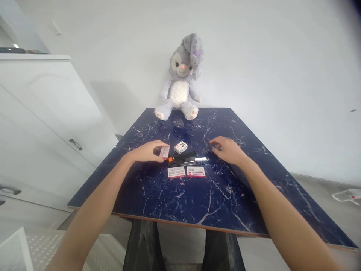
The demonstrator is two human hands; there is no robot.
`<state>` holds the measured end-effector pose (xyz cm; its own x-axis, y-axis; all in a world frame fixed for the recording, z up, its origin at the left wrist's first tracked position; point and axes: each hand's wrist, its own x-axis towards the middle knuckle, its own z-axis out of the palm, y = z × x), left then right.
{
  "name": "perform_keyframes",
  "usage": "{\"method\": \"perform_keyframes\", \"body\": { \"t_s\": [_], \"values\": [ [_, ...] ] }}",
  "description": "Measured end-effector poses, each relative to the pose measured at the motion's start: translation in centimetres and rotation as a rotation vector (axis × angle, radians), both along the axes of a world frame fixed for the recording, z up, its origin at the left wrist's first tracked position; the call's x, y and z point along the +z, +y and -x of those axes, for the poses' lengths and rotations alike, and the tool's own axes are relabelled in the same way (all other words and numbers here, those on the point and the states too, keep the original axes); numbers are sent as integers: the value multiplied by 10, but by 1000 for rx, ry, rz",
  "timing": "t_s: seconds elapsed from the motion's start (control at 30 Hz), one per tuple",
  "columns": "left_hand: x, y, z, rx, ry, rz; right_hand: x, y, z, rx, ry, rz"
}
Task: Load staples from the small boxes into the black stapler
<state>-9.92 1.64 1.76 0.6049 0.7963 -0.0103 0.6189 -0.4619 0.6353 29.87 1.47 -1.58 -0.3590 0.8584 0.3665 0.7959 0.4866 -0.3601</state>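
My left hand [153, 150] pinches a small white-and-red box [164, 152] between thumb and fingers, left of the other items. My right hand [225, 149] hovers over or rests on the right side of the table, fingers bent and thumb apart, with nothing plainly held. Between the hands lies a black tool with an orange end [184, 156]. Beside it is a slim silver-and-black tool [197, 160], its kind unclear. Behind them sits a small white box with black markings [181, 147]. Two flat white-and-red packets [176, 172] [196, 172] lie side by side in front.
The dark blue marbled table [180, 195] has its near edge just before my legs. At its far end a grey plush rabbit [180, 82] leans on the wall. A white cabinet [36, 124] stands to the left. A clear plastic item [348, 196] lies low at the right.
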Motion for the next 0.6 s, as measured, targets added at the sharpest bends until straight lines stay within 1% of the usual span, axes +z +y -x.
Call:
{"method": "perform_keyframes", "body": {
  "t_s": [0.07,0.13,0.2,0.27,0.33,0.4,0.5,0.6],
  "values": [
    [2,1,-2,93,-197,56,2,-5,16,-18,97,-124],
    [2,1,-7,151,-429,134,5,-14,35,-2,190,-250],
    [1,-3,-16,144,-647,238,8,-25,54,68,237,-326],
    [-1,-10,-30,89,-803,352,10,-35,72,152,268,-367],
    [-4,-19,-45,46,-891,412,9,-44,86,224,276,-364],
    [-7,-27,-57,32,-942,422,8,-48,94,243,299,-364],
    [-12,-34,-66,6,-939,448,8,-49,94,203,348,-378],
    [-14,-34,-66,-26,-928,494,11,-46,88,223,350,-369]
  ]
}}
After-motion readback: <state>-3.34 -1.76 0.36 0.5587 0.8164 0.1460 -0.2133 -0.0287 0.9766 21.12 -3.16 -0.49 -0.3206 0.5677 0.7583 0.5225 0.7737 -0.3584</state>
